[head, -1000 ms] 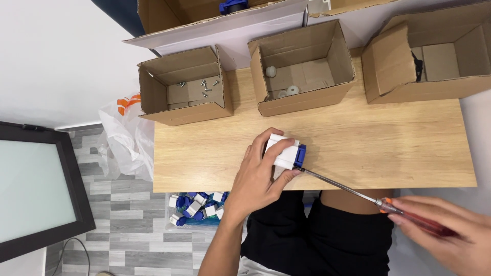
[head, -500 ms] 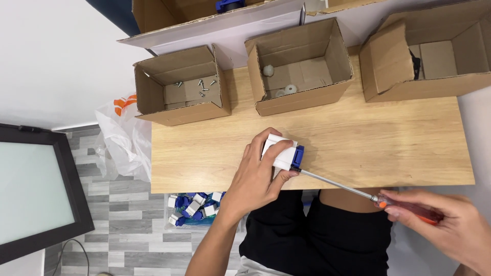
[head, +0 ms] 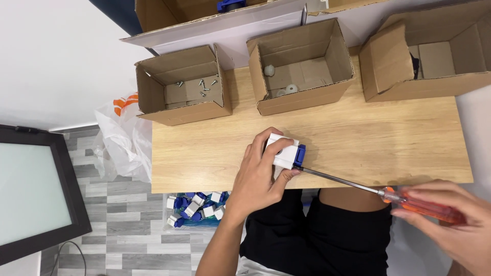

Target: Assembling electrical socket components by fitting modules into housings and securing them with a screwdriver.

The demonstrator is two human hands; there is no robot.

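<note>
My left hand (head: pixel 258 176) wraps around the white and blue plastic part (head: pixel 284 152), pinning it to the wooden worktop (head: pixel 368 138) near its front edge, at centre frame. My right hand (head: pixel 452 225), lower right, is closed on the orange-handled screwdriver (head: pixel 409 202) (shaft running up-left), its tip meeting the part's blue end just beside my left thumb. Three open cardboard boxes (head: pixel 302 66) line the top.

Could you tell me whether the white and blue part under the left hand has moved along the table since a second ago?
No. The part sits at the same spot below the middle box.
</note>
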